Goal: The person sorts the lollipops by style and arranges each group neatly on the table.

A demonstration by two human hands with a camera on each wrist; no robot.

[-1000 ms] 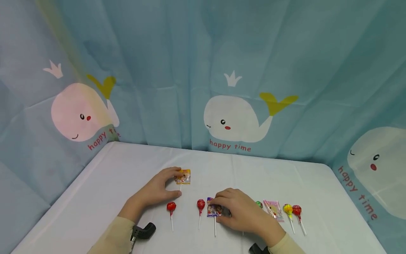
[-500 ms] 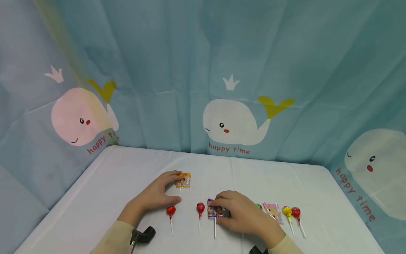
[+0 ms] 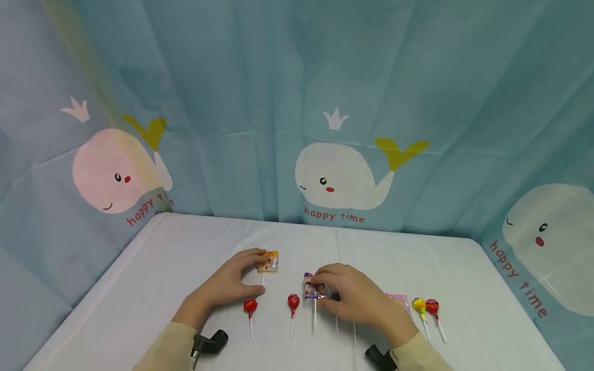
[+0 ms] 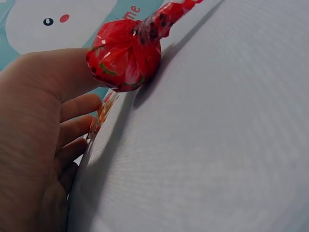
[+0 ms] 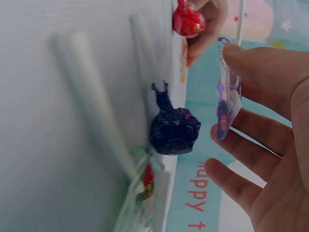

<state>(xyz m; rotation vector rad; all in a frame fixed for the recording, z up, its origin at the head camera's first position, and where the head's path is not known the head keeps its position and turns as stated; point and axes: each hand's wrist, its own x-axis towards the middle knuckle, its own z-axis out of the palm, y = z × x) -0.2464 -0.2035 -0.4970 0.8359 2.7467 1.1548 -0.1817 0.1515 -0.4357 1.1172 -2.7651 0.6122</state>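
In the head view my left hand [image 3: 232, 278] lies around a yellow-wrapped lollipop [image 3: 271, 263], its fingers over the wrapper's left side and the thumb near the stick. My right hand [image 3: 355, 296] pinches a flat purple-wrapped lollipop [image 3: 308, 290] between thumb and fingers; the right wrist view shows this purple wrapper [image 5: 223, 104] held off the cloth. Close by the right hand is a dark blue round lollipop [image 5: 175, 133], mostly hidden from the head camera. A red lollipop [image 3: 250, 306] lies beside the left wrist, and another red lollipop [image 3: 293, 301] lies between the hands.
Right of the right hand lie a pink wrapper [image 3: 400, 298], a yellow lollipop [image 3: 419, 305] and a third red lollipop [image 3: 432, 307]. White sticks [image 3: 355, 332] show below the right hand. Blue whale-print curtains [image 3: 232, 170] rise behind the white tabletop [image 3: 195, 242].
My right hand has lifted the purple-wrapped lollipop off the cloth and a little away from me, uncovering more of the sticks below. The left hand stays at the yellow-wrapped one.
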